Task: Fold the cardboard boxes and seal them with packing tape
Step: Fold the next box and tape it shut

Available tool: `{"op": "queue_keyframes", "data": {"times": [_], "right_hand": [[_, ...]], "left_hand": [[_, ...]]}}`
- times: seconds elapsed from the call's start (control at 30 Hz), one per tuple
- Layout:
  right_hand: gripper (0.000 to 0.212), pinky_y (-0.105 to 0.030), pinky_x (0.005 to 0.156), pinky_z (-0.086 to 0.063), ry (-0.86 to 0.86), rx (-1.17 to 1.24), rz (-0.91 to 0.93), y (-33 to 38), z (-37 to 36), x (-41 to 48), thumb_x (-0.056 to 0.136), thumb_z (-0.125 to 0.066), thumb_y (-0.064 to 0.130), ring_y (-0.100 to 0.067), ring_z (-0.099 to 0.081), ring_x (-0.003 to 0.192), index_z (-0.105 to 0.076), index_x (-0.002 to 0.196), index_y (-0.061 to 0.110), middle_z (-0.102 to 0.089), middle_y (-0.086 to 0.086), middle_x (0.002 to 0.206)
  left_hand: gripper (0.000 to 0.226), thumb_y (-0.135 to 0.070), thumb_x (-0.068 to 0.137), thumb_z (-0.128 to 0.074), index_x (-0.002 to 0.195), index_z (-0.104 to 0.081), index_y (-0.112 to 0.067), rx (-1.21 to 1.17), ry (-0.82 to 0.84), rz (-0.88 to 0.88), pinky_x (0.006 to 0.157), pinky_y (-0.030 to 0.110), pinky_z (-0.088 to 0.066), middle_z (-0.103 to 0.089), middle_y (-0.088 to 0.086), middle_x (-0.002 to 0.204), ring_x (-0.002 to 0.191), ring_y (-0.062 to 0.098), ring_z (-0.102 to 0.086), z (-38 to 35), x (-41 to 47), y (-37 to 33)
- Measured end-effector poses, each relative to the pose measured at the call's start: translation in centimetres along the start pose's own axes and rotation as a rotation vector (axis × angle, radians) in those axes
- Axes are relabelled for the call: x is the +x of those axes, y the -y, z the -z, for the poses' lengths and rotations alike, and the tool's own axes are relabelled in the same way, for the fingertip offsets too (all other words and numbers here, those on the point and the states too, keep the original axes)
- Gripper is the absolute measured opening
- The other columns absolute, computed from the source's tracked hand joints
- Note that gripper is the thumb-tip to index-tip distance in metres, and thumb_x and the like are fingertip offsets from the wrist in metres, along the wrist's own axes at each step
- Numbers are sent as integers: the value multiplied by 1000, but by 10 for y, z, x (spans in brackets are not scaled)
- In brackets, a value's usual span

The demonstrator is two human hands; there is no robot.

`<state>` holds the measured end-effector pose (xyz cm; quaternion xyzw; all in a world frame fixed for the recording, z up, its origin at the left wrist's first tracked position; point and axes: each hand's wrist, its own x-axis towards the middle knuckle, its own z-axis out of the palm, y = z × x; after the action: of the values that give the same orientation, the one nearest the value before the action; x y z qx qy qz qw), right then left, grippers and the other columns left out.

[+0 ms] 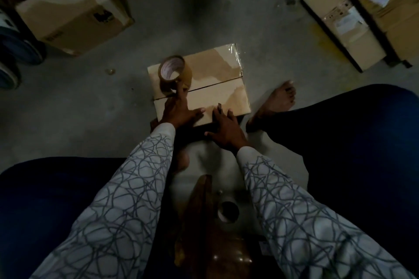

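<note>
You sat on a grey floor (249,18) in a dim room. The cardboard box (217,95) lay flat on it, right under your hands, its flaps closed with a thin gap across the top. Your left hand (179,108) pressed down on the box, fingers straight and spread, one fingertip touching the tape roll (175,72) that stood just past it. Your right hand (226,129) rested on the box's near edge, thumb out wide. A small dark thing (219,106) stuck up by its fingers, and I cannot tell if they pinched it. A bigger box (68,13) sat far beyond your left hand
</note>
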<state>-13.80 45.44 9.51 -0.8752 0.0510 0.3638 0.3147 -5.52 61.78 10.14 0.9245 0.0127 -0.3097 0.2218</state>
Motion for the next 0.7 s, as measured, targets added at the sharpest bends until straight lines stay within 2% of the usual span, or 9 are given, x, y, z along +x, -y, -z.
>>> {"op": "queue_keyframes", "data": {"times": [0.1, 0.17, 0.23, 0.37, 0.57, 0.7], "right_hand": [[75, -43, 119, -18, -7, -2, 4, 2, 2, 1, 97, -57, 34, -43, -14, 148, -19, 158, 13, -12, -7, 166], [56, -39, 111, -31, -75, 38, 36, 4, 5, -4, 97, -55, 24, -42, -37, 138, -39, 149, 10, -35, -14, 157], [43, -34, 103, -39, -184, 146, 17, 4, 7, -14, 96, -54, 14, -36, -50, 128, -53, 139, 11, -54, -14, 143], [39, -33, 106, -41, -313, 301, -89, -2, 3, -27, 98, -53, 15, -27, -52, 130, -59, 136, 15, -55, -5, 144], [35, -32, 102, -44, -365, 333, -79, -3, 0, -29, 97, -56, 18, -27, -57, 124, -63, 131, 14, -63, -7, 134], [34, -36, 99, -48, -469, 367, -89, 2, 9, -24, 95, -56, 18, -28, -60, 119, -65, 128, 20, -65, -7, 131]], "left_hand": [[115, -49, 84, -72, 156, 13, -17, -32, 47, -3, 109, 44, -38, -26, 14, 160, 141, 36, -37, 15, 2, 0], [113, -46, 87, -70, 156, 14, -17, -60, 16, 12, 110, 44, -37, -29, 16, 159, 141, 36, -37, 19, -1, -4], [110, -45, 88, -69, 156, 12, -17, -99, -4, 21, 112, 44, -35, -29, 15, 159, 142, 37, -35, 17, -6, -7], [102, -38, 90, -69, 157, 6, -19, -140, -38, 1, 110, 41, -34, -29, 17, 159, 140, 39, -36, 9, -18, -7], [96, -32, 90, -69, 156, 0, -22, -285, -123, 16, 112, 40, -34, -33, 11, 158, 141, 34, -37, 13, -33, -5], [81, -5, 91, -64, 151, -11, -11, -634, -366, 113, 101, 20, -39, -49, 5, 148, 132, 23, -50, 18, -31, -5]]}}
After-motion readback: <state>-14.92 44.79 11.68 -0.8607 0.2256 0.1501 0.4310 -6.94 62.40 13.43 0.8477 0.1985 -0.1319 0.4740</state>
